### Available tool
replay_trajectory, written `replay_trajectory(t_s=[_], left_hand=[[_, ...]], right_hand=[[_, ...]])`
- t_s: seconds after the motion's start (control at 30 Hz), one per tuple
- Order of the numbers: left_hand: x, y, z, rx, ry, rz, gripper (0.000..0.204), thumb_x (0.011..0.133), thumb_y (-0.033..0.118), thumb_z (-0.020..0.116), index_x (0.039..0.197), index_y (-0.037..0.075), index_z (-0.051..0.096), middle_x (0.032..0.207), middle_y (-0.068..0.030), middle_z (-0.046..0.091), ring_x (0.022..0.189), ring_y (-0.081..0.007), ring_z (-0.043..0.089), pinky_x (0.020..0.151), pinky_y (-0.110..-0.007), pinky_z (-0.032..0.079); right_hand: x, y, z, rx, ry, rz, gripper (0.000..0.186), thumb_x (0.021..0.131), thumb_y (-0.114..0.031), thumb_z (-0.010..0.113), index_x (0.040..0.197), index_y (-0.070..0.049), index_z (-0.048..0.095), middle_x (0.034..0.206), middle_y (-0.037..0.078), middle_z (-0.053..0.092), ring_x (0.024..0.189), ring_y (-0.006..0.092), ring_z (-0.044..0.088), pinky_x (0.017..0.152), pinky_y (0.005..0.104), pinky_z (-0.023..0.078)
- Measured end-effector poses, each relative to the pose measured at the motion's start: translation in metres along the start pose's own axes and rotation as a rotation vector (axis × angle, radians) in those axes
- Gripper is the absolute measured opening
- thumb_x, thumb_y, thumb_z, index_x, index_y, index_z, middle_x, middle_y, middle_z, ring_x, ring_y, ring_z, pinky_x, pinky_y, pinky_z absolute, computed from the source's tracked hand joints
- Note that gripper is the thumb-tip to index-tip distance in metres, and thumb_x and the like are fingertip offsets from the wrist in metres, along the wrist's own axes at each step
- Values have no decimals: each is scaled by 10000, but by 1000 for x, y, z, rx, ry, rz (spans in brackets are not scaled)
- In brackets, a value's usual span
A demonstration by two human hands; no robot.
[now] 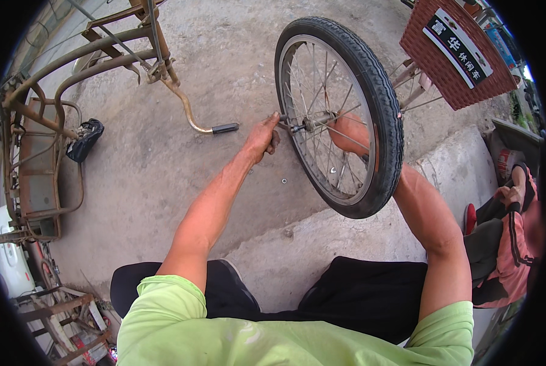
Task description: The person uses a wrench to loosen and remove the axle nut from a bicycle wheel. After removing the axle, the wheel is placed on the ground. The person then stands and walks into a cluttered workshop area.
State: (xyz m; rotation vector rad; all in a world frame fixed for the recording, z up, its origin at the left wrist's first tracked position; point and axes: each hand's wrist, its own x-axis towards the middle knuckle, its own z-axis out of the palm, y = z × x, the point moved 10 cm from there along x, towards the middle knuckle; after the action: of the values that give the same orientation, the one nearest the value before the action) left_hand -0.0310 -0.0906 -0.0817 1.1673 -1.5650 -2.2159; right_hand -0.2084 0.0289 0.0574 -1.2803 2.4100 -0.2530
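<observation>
A bicycle wheel [392,104] with a black tyre and silver spokes stands upright before me, slightly tilted. My left hand [260,139] is closed on a small dark metal tool [283,118], which meets the near end of the axle; its exact kind is unclear. From the wheel's far side my right hand [349,133] reaches in, seen through the spokes. It is closed at the other end of the hub [315,122], its fingertips partly hidden. A small nut or washer [284,181] lies on the ground below my left hand.
A rusty cart-like frame [59,110] stands at left, with a black bag [85,140] on it and a curved handlebar [190,116] reaching inward. A woven basket [456,55] is at far right. Someone in pink [510,256] sits beside a raised concrete slab [456,165].
</observation>
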Motion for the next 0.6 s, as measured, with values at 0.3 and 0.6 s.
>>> replay_trajectory(t_s=[0.3, 0.6], left_hand=[[-121, -21, 125, -297, -576, -166, 708, 1049, 684, 348, 1370, 97, 580, 527, -8, 481, 396, -105, 412, 425, -264, 365], [-37, 133, 41, -163, -285, 213, 733, 1049, 675, 375, 1428, 73, 555, 529, -4, 478, 402, -96, 411, 411, -252, 343]], right_hand=[[16, 18, 7, -29, 77, -49, 360, 953, -240, 588, 895, 102, 686, 864, 345, 678, 856, 509, 689, 768, 556, 546], [-5, 10, -1, -38, -4, 27, 372, 994, -275, 590, 950, 84, 676, 868, 341, 681, 875, 508, 690, 741, 560, 539]])
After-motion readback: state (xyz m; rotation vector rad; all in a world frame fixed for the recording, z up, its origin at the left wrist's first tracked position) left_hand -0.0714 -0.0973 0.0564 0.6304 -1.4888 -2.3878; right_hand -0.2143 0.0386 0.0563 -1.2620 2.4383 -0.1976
